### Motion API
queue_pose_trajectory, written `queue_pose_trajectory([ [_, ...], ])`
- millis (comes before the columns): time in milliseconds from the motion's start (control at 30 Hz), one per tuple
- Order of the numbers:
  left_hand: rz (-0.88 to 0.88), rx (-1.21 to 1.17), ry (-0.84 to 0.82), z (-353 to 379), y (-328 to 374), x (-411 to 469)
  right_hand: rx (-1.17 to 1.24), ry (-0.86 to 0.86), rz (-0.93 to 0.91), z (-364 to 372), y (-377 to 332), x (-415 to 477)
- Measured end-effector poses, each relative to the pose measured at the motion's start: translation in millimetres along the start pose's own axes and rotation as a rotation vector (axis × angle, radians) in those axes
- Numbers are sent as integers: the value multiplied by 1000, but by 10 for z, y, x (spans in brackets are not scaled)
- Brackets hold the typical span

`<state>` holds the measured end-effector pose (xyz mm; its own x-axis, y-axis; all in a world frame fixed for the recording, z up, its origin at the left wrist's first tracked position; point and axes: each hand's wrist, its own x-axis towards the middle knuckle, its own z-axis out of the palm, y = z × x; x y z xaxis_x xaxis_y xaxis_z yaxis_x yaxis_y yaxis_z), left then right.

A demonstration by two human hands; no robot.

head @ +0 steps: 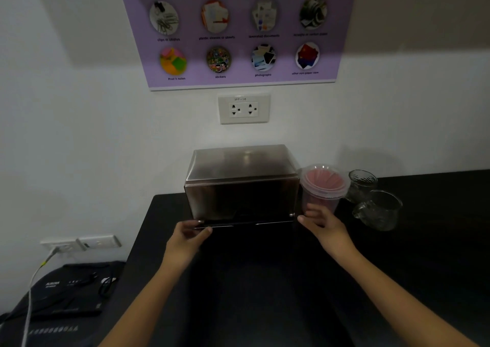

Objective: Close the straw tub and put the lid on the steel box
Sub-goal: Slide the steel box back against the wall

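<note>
A steel box [240, 199] stands on the black counter against the wall, with a translucent domed lid [241, 164] sitting on top of it. Right beside it is a clear plastic tub [322, 187] of pink straws, a clear cover over its top. My left hand [189, 236] is at the box's lower left front corner, fingers curled at the base edge. My right hand [322, 224] is at the lower right corner, fingers spread, between the box and the straw tub. Whether either hand grips the box is unclear.
Two glass cups [362, 183] [380, 210] stand right of the tub. The black counter [265, 280] runs toward me. A paper shredder [61, 301] sits low on the left, its cable plugged into a wall socket [63, 244]. Another outlet [243, 109] and a purple poster [236, 31] hang above.
</note>
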<state>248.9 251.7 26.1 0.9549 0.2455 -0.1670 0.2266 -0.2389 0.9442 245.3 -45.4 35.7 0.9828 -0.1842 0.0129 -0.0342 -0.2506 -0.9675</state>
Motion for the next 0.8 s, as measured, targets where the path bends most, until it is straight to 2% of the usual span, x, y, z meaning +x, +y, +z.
queue_pose_trajectory([
  [133,-13,47,-255,301,88,-222,-59,39,-44,-280,29,-109],
  [333,68,70,-420,905,418,-461,-22,146,-9,-737,55,-25],
  [567,37,-27,-445,1602,680,-543,102,129,84,-1029,-6,307],
  [800,-34,-165,-402,2090,673,-441,200,-27,113,-1002,-82,554],
])
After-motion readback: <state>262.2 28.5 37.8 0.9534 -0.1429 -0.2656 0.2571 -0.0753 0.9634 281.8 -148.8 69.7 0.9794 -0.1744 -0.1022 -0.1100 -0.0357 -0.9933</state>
